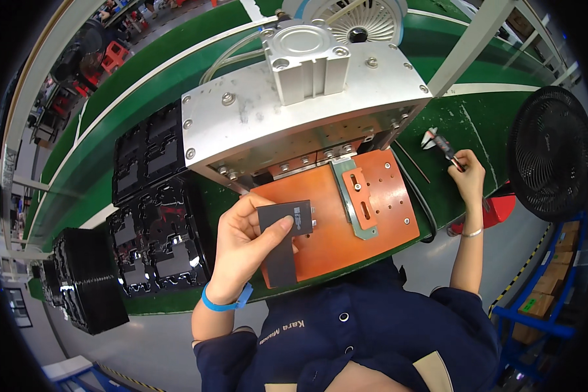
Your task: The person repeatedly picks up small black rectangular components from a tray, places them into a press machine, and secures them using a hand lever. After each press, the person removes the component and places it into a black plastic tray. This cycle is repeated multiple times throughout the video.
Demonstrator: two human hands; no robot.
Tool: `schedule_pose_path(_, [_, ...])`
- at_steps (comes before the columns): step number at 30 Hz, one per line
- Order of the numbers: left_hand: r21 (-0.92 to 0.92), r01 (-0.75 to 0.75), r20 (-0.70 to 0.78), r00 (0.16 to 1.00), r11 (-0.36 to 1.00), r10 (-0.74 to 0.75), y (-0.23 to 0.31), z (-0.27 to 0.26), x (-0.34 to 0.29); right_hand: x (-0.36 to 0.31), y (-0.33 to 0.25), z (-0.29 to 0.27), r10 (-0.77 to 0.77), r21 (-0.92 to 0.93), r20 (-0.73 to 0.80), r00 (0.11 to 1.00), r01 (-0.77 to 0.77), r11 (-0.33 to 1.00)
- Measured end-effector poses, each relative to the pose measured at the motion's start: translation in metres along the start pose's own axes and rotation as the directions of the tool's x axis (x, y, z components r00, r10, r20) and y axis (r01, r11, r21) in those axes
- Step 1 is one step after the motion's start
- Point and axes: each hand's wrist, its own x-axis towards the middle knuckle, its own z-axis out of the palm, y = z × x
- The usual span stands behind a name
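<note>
My left hand (249, 242) pinches a flat black L-shaped battery cell (277, 261) between thumb and fingers. The cell has a small printed code on its face and small metal tabs on its right edge. It is held above the orange base plate (326, 251) of a metal press, in front of the press frame. Out to the right, my right hand (468, 176) is closed round a digital caliper (443, 145), whose jaws point away to the far left over the green bench. The fingers partly hide the caliper's near end.
The silver press (242, 111) with its air cylinder (307, 62) stands ahead. Black moulded trays (157, 242) are stacked at left. A black fan (550, 153) is at right, and a white fan (366, 26) behind the press. A black cable (428, 219) curves beside the plate.
</note>
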Motion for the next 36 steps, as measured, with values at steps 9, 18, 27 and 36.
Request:
schedule_pose_path(9, [-0.075,0.099,0.073,0.993,0.992,-0.093,0.000,0.014,0.003,-0.054,-0.148,-0.039,-0.391,0.449,-0.059,0.918,0.375,0.811])
schedule_pose_path(18, [-0.099,0.115,0.078,0.991,0.988,-0.108,-0.001,0.013,0.000,-0.053,-0.198,-0.003,-0.684,0.429,-0.078,0.725,0.644,0.633])
schedule_pose_path(27, [-0.105,0.103,0.091,0.991,0.989,-0.094,-0.001,0.012,0.001,-0.054,-0.200,-0.002,-0.682,0.418,-0.087,0.726,0.648,0.637])
schedule_pose_path(36, [-0.102,0.102,0.074,0.993,0.989,-0.095,-0.002,0.012,0.000,-0.056,-0.197,0.006,-0.683,0.403,-0.143,0.716,0.672,0.621])
